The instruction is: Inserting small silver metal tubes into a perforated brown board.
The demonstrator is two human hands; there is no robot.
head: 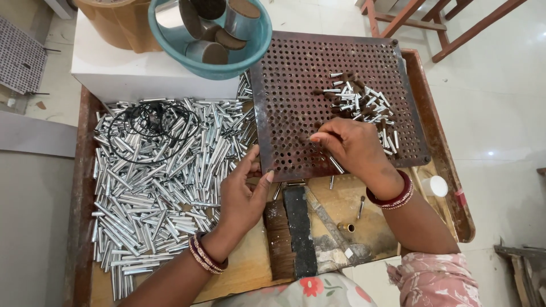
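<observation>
On the rust-brown perforated plate [296,85], taken as the landmark, my right hand [355,150] rests near its front edge, fingers [318,137] pinched narrow over a hole; whether a small piece sits between them I cannot tell. Just off the plate's front-left corner, my left hand [242,193] curls half open, touching the plate edge and holding nothing that I can see. Behind my right hand, on the plate, lies a loose cluster of short brush-tipped ferrules [364,102]. Left of the plate spreads the heap of silver metal tubes [153,187], with a black wire loop [151,122] on top. In front of the plate lie a black brush block [298,227] and a few stray pieces on the wooden tray surface [250,267]. Risk, as I judge it: a wrist sweep could scatter the cluster, or a tilted piece could miss its hole and roll off the front edge.
</observation>
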